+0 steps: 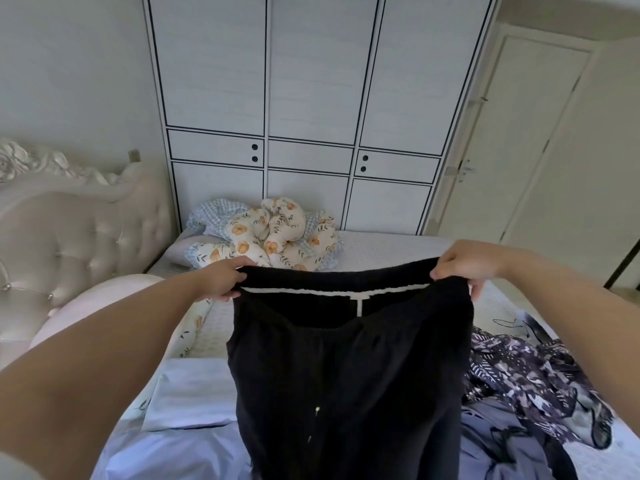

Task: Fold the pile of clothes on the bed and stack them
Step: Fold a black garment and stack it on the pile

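Bedroom interior: a white wardrobe [311, 109] with black-lined door panels and small round pulls fills the far wall, flanked at right by a cream panelled door [530, 140] with a metal lever handle [462, 170]. At left, a tufted, button-studded headboard [72, 230] with carved floral trim stands against a plain pale wall [69, 71], at the head of the bed [381, 249], whose mattress cover is light and textured. A crumpled floral-and-gingham quilt [273, 233] lies at the bed's far edge before the wardrobe; the light is soft, even and cool.

no readable text, labels or numbers
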